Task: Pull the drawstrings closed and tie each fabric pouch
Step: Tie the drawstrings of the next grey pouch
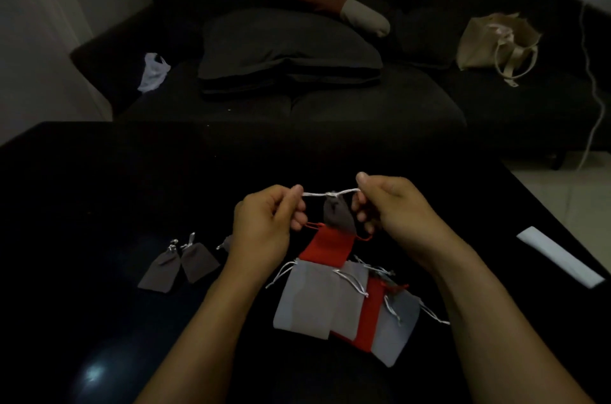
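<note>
A small dark grey pouch (338,216) hangs in the air above the black table (99,192), its mouth cinched under a white drawstring (330,194) stretched sideways. My left hand (264,225) pinches the string's left end. My right hand (393,208) pinches its right end. Below them lies a red pouch (327,246) on a heap of light grey pouches (310,301) and another red pouch (368,321), all flat with loose strings. Two dark grey pouches (180,266) with gathered tops lie to the left; a third is partly hidden behind my left hand.
A white strip of paper (558,256) lies near the table's right edge. Beyond the table stands a dark sofa (363,99) with cushions, a beige tote bag (496,43) and a white plastic bag (152,71).
</note>
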`<action>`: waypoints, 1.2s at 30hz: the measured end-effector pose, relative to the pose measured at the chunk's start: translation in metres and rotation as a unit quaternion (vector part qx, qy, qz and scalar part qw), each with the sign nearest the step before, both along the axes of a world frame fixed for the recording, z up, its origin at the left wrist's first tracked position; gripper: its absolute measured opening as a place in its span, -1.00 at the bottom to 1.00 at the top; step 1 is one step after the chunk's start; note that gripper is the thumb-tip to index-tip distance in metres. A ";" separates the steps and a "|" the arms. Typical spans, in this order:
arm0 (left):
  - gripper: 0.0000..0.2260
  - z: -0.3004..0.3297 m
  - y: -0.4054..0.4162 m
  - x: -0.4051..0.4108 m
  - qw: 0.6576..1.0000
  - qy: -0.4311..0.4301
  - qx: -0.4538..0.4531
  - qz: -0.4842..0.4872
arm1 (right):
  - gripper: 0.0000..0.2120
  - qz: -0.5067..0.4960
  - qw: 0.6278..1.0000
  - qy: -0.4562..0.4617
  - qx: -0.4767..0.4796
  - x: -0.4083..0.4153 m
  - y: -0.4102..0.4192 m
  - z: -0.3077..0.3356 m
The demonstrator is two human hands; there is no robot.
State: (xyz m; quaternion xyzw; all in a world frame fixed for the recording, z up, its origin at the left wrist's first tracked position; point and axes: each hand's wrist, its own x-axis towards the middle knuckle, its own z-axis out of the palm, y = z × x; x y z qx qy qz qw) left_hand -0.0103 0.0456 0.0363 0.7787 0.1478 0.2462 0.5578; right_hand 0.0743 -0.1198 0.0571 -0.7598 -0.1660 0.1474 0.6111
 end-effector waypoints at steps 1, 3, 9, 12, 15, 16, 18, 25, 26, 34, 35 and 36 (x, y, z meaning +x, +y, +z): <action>-0.68 0.000 -0.001 0.002 0.997 0.003 -0.072 -0.011 | -0.63 -0.002 0.996 0.062 0.070 -0.001 0.003 0.002; -0.70 0.007 -0.003 0.006 0.956 -0.020 -0.288 -0.057 | -0.73 0.016 0.948 0.210 0.240 -0.006 0.008 0.009; -0.74 0.019 -0.012 0.003 0.782 -0.087 -0.572 -0.233 | -0.71 0.121 0.771 0.377 0.499 -0.020 0.026 0.008; -0.73 0.021 -0.015 0.006 0.817 -0.100 -0.543 -0.169 | -0.61 0.077 0.810 0.350 0.465 -0.017 0.026 0.012; -0.68 0.019 -0.019 0.008 0.824 -0.116 -0.540 -0.124 | -0.60 0.027 0.858 0.294 0.421 -0.019 0.029 0.014; -0.67 0.019 -0.019 0.008 0.827 -0.117 -0.536 -0.124 | -0.61 0.021 0.870 0.279 0.406 -0.021 0.031 0.014; -0.67 0.020 -0.017 0.006 0.836 -0.111 -0.521 -0.130 | -0.62 0.016 0.880 0.268 0.392 -0.024 0.034 0.012; -0.72 0.023 -0.025 0.004 0.926 -0.096 -0.335 -0.143 | -0.63 0.006 0.942 0.165 0.293 -0.018 0.021 0.018; -0.76 0.021 -0.024 0.003 0.942 -0.091 -0.292 -0.134 | -0.64 0.013 0.958 0.128 0.256 -0.019 0.021 0.017; -0.89 0.015 -0.017 -0.001 0.974 -0.115 -0.174 -0.090 | -0.86 0.092 0.976 -0.168 -0.102 -0.012 0.006 0.011; -0.90 0.015 -0.017 -0.002 0.973 -0.111 -0.177 -0.099 | -0.91 0.095 0.968 -0.187 -0.139 -0.012 0.004 0.011; -0.91 0.016 -0.017 -0.002 0.973 -0.104 -0.176 -0.107 | -0.91 0.096 0.963 -0.196 -0.155 -0.011 0.003 0.011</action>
